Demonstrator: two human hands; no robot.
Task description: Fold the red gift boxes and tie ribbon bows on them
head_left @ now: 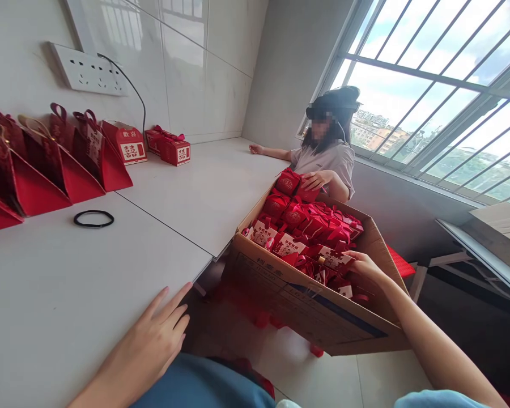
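Note:
My left hand point(159, 328) lies on the white table near its front edge, fingers stretched out and holding nothing. Inside the cardboard carton point(297, 303), my right hand point(368, 269) pinches the side of a red gift box point(335, 258) with a pale printed panel. Around it, several more red gift boxes point(295, 215) with ribbons fill the carton. Another person's hand point(317, 181) touches a red box at the carton's far end. My right fingertips are partly hidden against the box.
Several red triangular boxes point(80, 161) with ribbon loops stand along the left of the table point(165, 198). Beyond them are two red boxes point(174, 150). A black hair tie point(93, 219) lies nearer. The other person point(325, 156) sits by the barred window.

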